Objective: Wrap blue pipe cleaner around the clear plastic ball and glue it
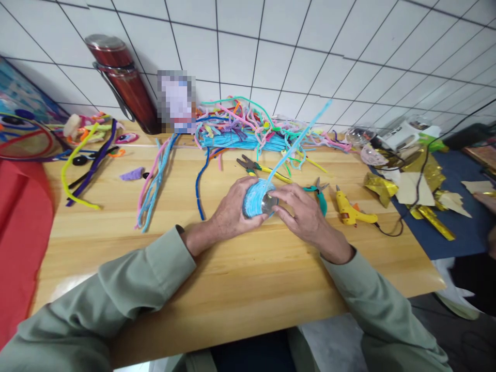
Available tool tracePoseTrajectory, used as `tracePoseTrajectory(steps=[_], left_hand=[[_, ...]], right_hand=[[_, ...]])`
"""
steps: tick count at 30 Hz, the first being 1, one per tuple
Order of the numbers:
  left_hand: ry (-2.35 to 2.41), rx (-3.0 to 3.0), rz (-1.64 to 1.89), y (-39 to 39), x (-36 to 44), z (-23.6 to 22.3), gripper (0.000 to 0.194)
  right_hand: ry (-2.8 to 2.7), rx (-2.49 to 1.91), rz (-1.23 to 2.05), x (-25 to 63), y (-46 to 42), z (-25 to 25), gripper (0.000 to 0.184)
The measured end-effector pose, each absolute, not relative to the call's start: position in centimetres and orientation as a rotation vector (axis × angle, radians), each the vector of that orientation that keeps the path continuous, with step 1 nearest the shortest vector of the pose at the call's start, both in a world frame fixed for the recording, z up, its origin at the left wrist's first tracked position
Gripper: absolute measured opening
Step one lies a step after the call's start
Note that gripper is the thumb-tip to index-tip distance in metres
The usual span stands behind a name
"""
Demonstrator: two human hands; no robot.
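Note:
My left hand [236, 206] is wrapped round a ball [254, 199] covered in light blue pipe cleaner, holding it just above the wooden table. A shiny bare patch shows on the ball's right side. My right hand [301, 211] closes its thumb and fingers on the ball at that patch. From the top of the ball, a loose length of light blue pipe cleaner [297, 140] sticks up to the right. Beyond my hands lie yellow-handled pliers [267, 169] and green-handled pliers [320, 198].
A heap of coloured pipe cleaners [244, 139] lies along the tiled wall, near a red thermos [126, 82]. A corded yellow glue gun [352, 209] rests at right, before gold foil scraps [382, 188]. Red cloth [23, 222] covers the left edge. Another person's hand [486, 201] shows far right.

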State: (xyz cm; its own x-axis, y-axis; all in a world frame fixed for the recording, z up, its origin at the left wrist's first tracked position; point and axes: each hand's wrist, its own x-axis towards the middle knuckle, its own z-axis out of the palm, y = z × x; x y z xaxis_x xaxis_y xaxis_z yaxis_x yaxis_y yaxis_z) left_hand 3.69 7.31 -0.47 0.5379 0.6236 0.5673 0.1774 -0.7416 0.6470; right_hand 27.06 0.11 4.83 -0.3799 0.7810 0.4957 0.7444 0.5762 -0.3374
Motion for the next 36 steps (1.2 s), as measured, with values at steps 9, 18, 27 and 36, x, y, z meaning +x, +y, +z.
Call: tracePoseTrajectory(steps=[9, 18, 27, 36], left_hand=[[0.647, 2.228, 1.168, 7.3, 3.7, -0.8, 0.082], [0.709, 2.219, 1.141, 7.2, 3.7, -0.8, 0.083], [0.645, 2.235, 1.140, 7.4, 3.8, -0.7, 0.083], [0.724, 2.215, 1.151, 7.2, 3.8, -0.6, 0.080]], right_hand=[[-2.111, -1.454, -0.005, 27.8, 0.1, 5.4, 0.024], [-1.885, -1.808, -0.073, 33.7, 0.5, 5.7, 0.016], [-2.081, -1.313, -0.073, 27.5, -0.5, 5.1, 0.023], [-1.844, -2.574, -0.275, 34.2, -1.2, 6.0, 0.028]])
